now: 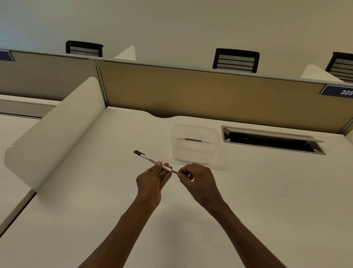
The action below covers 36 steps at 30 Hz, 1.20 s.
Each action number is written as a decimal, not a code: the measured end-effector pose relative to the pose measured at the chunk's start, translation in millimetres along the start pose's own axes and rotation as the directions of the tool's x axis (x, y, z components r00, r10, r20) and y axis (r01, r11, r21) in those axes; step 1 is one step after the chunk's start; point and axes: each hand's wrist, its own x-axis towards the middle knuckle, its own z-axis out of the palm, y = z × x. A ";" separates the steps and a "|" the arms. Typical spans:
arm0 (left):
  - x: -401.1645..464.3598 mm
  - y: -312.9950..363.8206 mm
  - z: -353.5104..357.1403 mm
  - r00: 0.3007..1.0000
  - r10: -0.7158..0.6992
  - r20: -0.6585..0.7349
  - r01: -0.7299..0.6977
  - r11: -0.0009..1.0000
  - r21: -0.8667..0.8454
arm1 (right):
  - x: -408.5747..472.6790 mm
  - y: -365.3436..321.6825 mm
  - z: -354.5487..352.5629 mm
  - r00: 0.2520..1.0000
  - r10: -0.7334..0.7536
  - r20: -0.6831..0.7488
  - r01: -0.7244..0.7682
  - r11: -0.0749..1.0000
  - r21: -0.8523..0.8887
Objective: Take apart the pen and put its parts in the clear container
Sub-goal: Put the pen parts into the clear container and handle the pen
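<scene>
A thin white pen (148, 158) with a dark end piece at its far left is held above the white desk (250, 204), slanting down to the right. My left hand (152, 178) grips its barrel near the right end. My right hand (197, 182) pinches the dark tip section that sticks out of the barrel. The clear container (194, 144) stands on the desk just beyond my hands, with a small dark part lying inside it.
An open cable hatch (273, 141) is set into the desk right of the container. A curved white divider (52, 131) bounds the desk on the left, a tan partition (217, 94) at the back. Chair backs show beyond it.
</scene>
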 end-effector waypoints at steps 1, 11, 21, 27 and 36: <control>-0.4 -0.8 0.4 1.000 -0.007 0.002 0.007 1.000 -0.009 | 0.3 -1.1 0.9 1.000 -0.011 -0.008 0.011 1.000 -0.006; -7.6 0.7 4.9 0.998 -0.070 -0.006 0.069 0.995 -0.077 | 1.4 -10.5 9.9 0.996 -0.079 -0.031 0.078 0.997 -0.022; -11.1 1.2 6.3 0.993 -0.118 -0.007 0.116 0.988 -0.103 | 3.1 -12.9 11.2 0.997 -0.076 -0.027 0.075 0.997 -0.026; -11.1 0.6 4.9 0.988 -0.153 0.039 0.154 0.987 -0.049 | 4.2 -14.5 11.8 0.997 -0.079 -0.016 0.078 0.997 -0.026; -1.7 -0.7 -2.2 0.990 -0.129 0.058 0.109 0.958 0.264 | 12.1 -13.3 10.8 0.995 -0.068 -0.078 0.063 0.996 -0.067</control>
